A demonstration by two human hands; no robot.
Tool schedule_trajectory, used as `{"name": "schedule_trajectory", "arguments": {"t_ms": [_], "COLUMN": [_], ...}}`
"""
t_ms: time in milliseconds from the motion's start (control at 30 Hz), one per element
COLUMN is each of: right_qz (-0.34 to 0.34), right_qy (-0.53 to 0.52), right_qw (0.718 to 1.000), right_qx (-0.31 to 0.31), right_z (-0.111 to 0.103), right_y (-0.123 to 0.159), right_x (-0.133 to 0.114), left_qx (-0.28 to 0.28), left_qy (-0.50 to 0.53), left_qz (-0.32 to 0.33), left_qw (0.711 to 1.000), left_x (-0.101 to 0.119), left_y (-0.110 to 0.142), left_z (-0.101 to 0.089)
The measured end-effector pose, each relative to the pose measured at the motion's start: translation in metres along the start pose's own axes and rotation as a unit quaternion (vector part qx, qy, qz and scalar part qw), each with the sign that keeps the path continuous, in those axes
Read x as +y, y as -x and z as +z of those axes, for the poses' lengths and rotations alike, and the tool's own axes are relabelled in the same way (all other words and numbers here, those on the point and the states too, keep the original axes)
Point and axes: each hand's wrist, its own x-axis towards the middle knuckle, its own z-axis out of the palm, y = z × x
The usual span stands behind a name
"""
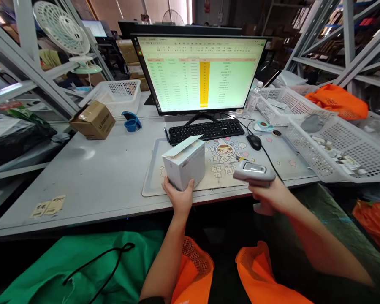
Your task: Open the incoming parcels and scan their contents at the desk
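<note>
A small pale box (186,165) with a raised top flap sits tilted at the front of the desk mat (150,177). My left hand (180,196) grips its lower front, thumb and fingers on opposite sides. In my right hand (272,194) is a grey barcode scanner (255,172), held by its handle past the desk's front edge. The scanner's head points left toward the box, with a gap between them. Behind the box lie a black keyboard (209,130) and, to the right, a black mouse (254,142).
A monitor (177,76) showing a spreadsheet stands behind the keyboard. White baskets (351,143) line the right side. A cardboard box (93,120), a blue round container (131,123) and another white basket (120,95) stand at left. A green bag (91,261) hangs below the front edge.
</note>
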Motion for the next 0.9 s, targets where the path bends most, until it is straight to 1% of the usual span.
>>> {"name": "schedule_trajectory", "arguments": {"t_ms": [67, 167, 233, 267, 300, 333, 367, 400, 433, 467, 500, 533, 600, 633, 700, 800, 833, 900], "right_qz": [0.062, 0.122, 0.146, 0.155, 0.158, 0.150, 0.128, 0.092, 0.046, -0.002, -0.043, -0.070, -0.105, -0.115, -0.125, -0.121, -0.115, -0.111], "right_qy": [0.010, 0.062, 0.114, 0.134, 0.161, 0.202, 0.255, 0.312, 0.363, 0.404, 0.420, 0.419, 0.419, 0.421, 0.426, 0.429, 0.428, 0.384], "right_qw": [0.997, 0.980, 0.965, 0.958, 0.948, 0.935, 0.921, 0.907, 0.897, 0.890, 0.893, 0.897, 0.898, 0.897, 0.894, 0.894, 0.896, 0.916], "right_qx": [0.048, 0.144, 0.184, 0.201, 0.224, 0.250, 0.266, 0.266, 0.246, 0.210, 0.159, 0.120, 0.080, 0.071, 0.061, 0.047, 0.043, 0.040], "right_z": [-0.030, -0.083, -0.111, -0.120, -0.124, -0.122, -0.115, -0.101, -0.082, -0.059, -0.034, -0.010, 0.033, 0.049, 0.067, 0.072, 0.071, 0.068], "right_y": [-0.042, -0.101, -0.123, -0.127, -0.130, -0.132, -0.135, -0.140, -0.148, -0.160, -0.174, -0.190, -0.223, -0.237, -0.259, -0.277, -0.278, -0.267], "right_x": [0.020, 0.050, 0.065, 0.069, 0.071, 0.070, 0.066, 0.060, 0.051, 0.042, 0.033, 0.024, 0.011, 0.008, 0.004, -0.005, -0.009, -0.017], "left_qx": [-0.032, -0.070, -0.075, -0.074, -0.071, -0.071, -0.070, -0.070, -0.073, -0.079, -0.087, -0.097, -0.111, -0.113, -0.106, -0.095, -0.092, -0.096], "left_qy": [0.065, 0.167, 0.205, 0.213, 0.218, 0.219, 0.219, 0.217, 0.214, 0.211, 0.207, 0.205, 0.204, 0.204, 0.204, 0.196, 0.194, 0.189], "left_qz": [-0.061, -0.179, -0.239, -0.256, -0.267, -0.276, -0.284, -0.291, -0.300, -0.311, -0.321, -0.331, -0.348, -0.356, -0.372, -0.401, -0.406, -0.403], "left_qw": [0.995, 0.967, 0.946, 0.940, 0.936, 0.933, 0.931, 0.929, 0.927, 0.923, 0.920, 0.916, 0.908, 0.905, 0.899, 0.890, 0.888, 0.890], "left_x": [-0.001, -0.001, 0.000, 0.000, -0.002, -0.004, -0.006, -0.009, -0.012, -0.015, -0.017, -0.018, -0.018, -0.018, -0.017, -0.017, -0.018, -0.018], "left_y": [0.001, 0.008, 0.018, 0.023, 0.029, 0.034, 0.039, 0.044, 0.048, 0.051, 0.055, 0.058, 0.065, 0.068, 0.074, 0.080, 0.080, 0.080], "left_z": [-0.013, -0.041, -0.063, -0.074, -0.085, -0.094, -0.103, -0.109, -0.113, -0.115, -0.115, -0.114, -0.111, -0.110, -0.113, -0.119, -0.120, -0.115]}}
